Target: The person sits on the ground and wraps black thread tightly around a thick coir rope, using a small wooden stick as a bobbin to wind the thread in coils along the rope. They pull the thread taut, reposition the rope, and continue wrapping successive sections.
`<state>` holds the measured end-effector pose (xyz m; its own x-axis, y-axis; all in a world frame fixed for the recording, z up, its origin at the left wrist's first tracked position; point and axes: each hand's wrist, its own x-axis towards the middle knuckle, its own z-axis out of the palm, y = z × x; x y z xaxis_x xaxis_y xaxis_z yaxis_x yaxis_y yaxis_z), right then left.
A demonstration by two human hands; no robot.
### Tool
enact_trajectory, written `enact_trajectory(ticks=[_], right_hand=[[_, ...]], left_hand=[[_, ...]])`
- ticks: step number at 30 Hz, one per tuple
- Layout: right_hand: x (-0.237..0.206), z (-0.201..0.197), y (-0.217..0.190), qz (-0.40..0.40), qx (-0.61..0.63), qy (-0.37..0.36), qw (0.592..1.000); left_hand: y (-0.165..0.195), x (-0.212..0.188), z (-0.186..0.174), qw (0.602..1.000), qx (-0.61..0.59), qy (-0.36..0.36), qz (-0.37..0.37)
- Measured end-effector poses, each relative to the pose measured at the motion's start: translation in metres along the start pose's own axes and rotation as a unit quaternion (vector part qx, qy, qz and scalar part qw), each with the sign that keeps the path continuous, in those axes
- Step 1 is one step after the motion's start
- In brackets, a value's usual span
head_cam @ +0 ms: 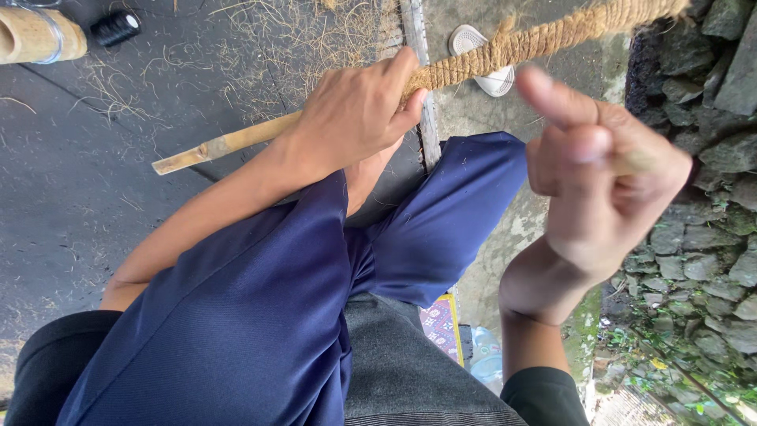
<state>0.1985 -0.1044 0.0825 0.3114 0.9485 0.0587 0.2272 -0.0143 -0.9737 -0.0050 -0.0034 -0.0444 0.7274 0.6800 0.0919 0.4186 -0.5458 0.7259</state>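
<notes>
My left hand is closed around a bamboo stick just where its wrapping of coir rope begins. The bare end of the stick points left over the dark floor, and the rope-wound part runs up to the top right. My right hand is raised close to the camera and blurred. Its index finger sticks up and the other fingers are curled, with a thin tan strand of fibre pinched between them. My legs in blue trousers lie below both hands.
Loose coir fibres litter the dark floor. A black spool and a thick bamboo tube sit at the top left. A white sandal lies beyond the rope. A rough stone wall stands on the right, and a plastic bottle lies below.
</notes>
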Motion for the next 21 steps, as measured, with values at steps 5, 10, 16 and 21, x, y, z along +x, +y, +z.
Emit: enact_trajectory(ticks=[5,10,16,21], right_hand=[[0.025,-0.005,0.0,-0.114,-0.509,-0.016,0.853],[0.045,-0.023,-0.008,0.001,-0.345,-0.133,0.929],[0.041,-0.005,-0.001,0.164,-0.042,-0.107,0.98],[0.065,-0.034,0.031,0.022,-0.27,-0.158,0.95]], left_hand=[[0.0,0.001,0.003,0.996,0.087,-0.018,-0.008],[0.002,0.004,0.008,0.991,0.134,-0.002,0.004],[0.006,0.004,0.013,0.99,0.139,-0.028,0.017],[0.007,0.002,0.003,0.995,0.023,-0.089,0.045]])
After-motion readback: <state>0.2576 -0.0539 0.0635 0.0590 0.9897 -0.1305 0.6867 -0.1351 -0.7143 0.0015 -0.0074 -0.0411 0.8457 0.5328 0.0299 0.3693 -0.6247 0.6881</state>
